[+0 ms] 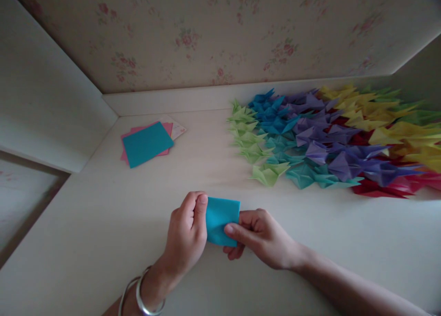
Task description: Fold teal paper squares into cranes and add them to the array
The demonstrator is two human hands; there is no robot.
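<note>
A folded piece of blue origami paper point(220, 215) is held between both hands above the white table, near the front. My left hand point(189, 228) grips its left edge, thumb on top and fingers curled behind. On the other side, my right hand point(260, 238) pinches the lower right part, with the thumb on the front face and the fingers behind it. The paper's left edge is hidden by my left hand. Two silver bangles point(141, 293) circle my left wrist.
A small stack of paper sheets point(148, 143), blue on top with pink below, lies at the back left. Many folded paper cranes point(310, 137) in green, blue, teal, purple, yellow and red crowd the back right. Behind runs a floral wall point(206, 40); a white panel point(44, 77) stands left.
</note>
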